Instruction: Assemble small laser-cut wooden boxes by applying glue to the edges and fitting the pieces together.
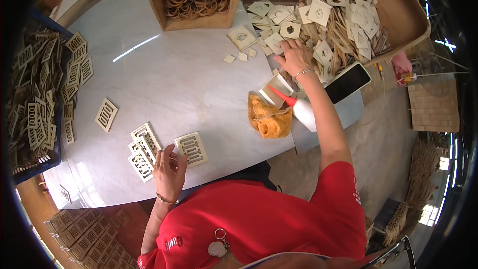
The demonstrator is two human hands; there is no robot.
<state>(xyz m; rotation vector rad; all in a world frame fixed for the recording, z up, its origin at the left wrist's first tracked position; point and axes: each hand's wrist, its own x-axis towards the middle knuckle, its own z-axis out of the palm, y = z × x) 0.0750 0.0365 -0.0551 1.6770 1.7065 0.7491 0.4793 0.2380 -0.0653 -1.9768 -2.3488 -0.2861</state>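
Observation:
My left hand (170, 171) rests low on the table with fingers loosely bent and thumb apart, holding nothing. It lies between a few overlapping slotted wooden panels (142, 159) and a single thicker slotted panel (192, 149). My right hand (296, 59) reaches to the pile of thin wooden squares (318, 12) with round cutouts. Its fingers are apart, and the fingertips are beside a pale square (274, 43) at the pile's near-left edge. A white glue bottle (304, 114) with a red nozzle lies under my right forearm, next to a crumpled orange cloth (270, 117).
A wooden box (153, 5) of rubber bands stands at the far side. A blue crate (57, 157) heaped with slotted panels is at left. A tilted wooden tray (406, 17) holds the squares at right. A phone (347, 83) lies near my right forearm.

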